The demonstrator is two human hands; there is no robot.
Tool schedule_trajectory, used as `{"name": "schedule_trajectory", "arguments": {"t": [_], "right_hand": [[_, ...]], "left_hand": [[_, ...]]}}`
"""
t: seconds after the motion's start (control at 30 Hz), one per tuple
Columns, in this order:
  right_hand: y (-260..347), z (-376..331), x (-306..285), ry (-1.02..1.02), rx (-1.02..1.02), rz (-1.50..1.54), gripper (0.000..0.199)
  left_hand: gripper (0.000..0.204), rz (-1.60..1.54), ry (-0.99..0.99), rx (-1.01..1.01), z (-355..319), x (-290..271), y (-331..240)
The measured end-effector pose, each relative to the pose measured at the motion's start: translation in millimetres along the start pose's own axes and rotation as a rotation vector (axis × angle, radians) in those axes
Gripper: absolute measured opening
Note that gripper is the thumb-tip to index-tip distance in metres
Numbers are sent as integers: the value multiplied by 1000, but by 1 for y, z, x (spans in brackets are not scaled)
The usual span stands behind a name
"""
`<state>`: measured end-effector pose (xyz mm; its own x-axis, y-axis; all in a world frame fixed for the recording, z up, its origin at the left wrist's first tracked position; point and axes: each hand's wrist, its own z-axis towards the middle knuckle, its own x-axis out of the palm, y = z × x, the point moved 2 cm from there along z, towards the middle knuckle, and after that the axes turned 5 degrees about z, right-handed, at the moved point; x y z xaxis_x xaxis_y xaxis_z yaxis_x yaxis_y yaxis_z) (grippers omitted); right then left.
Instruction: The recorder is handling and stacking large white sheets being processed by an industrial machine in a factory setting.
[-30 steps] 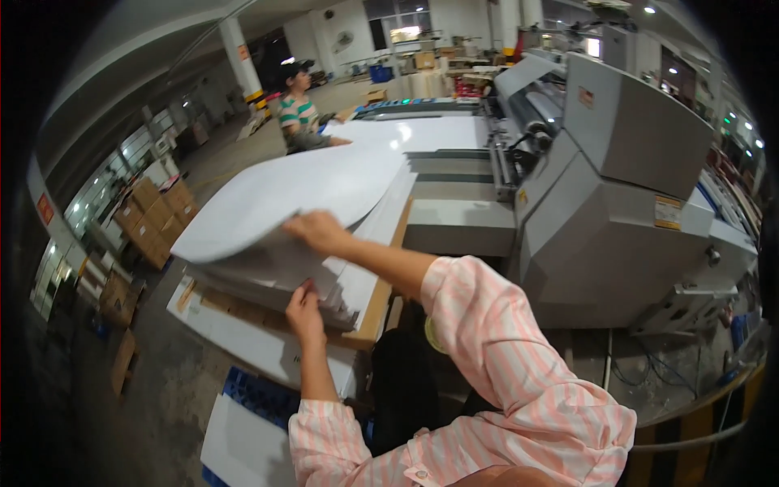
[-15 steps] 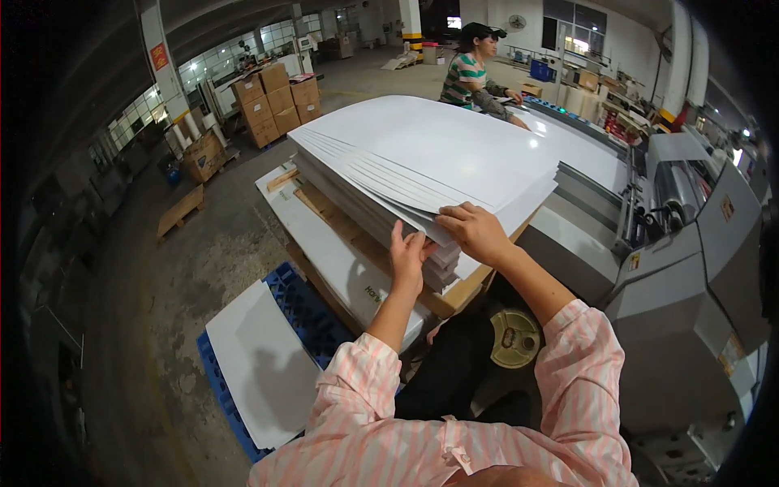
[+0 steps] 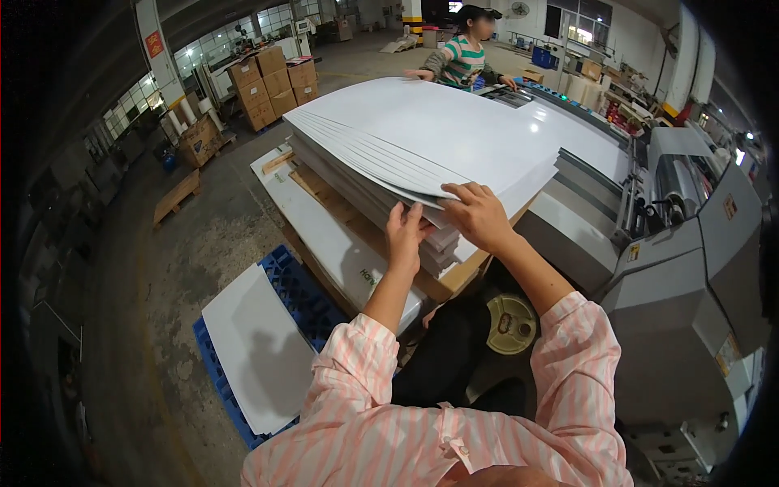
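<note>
Gripping the near corner of the fanned upper sheets, the right hand (image 3: 477, 214) has its fingers bent over the edge and nearly closed. Just beside it, at about eight o'clock, the left hand (image 3: 404, 239) is half open with fingers parted, its fingertips at the side of the same stack; whether it pinches a sheet I cannot tell. Below both, toward six o'clock, are pink-striped sleeves (image 3: 580, 349), and at five o'clock a round yellowish stool (image 3: 505, 313). The stack of white sheets (image 3: 406, 134) spreads from the hands toward eleven o'clock, its top layers stepped in a fan along the left edge. At eight o'clock, a blue plastic pallet (image 3: 286, 280) carries a smaller pile of white sheets (image 3: 247, 345). Between three and four o'clock stands a large grey machine (image 3: 669, 284). Farther off, a wooden pallet (image 3: 177, 197) lies on the floor at nine o'clock. At twelve o'clock a co-worker (image 3: 464, 58) in a green-striped top stretches an arm to the stack's far edge. Between ten and eleven o'clock, cardboard boxes (image 3: 274, 83) are piled up; a wall fan (image 3: 518, 9) shows beyond the co-worker, toward one o'clock.
</note>
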<state>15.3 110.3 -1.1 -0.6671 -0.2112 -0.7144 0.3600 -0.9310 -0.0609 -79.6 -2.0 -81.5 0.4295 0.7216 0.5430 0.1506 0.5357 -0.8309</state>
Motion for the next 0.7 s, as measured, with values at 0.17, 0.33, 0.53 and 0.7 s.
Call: {"name": "schedule_trajectory", "arguments": {"t": [0.17,0.33,0.53,0.7], "right_hand": [[-10,4,4,-79,109,85,14],[-7,3,6,-88,134,44,18],[-25,20,18,-142,198,184,21],[-69,48,10,-214,805,771,28]], "left_hand": [[46,-53,59,43,0,-2,3],[64,-2,-61,-21,-1,3,-2],[26,353,68,-21,2,6,0],[22,175,39,42,-4,-2,12]]}}
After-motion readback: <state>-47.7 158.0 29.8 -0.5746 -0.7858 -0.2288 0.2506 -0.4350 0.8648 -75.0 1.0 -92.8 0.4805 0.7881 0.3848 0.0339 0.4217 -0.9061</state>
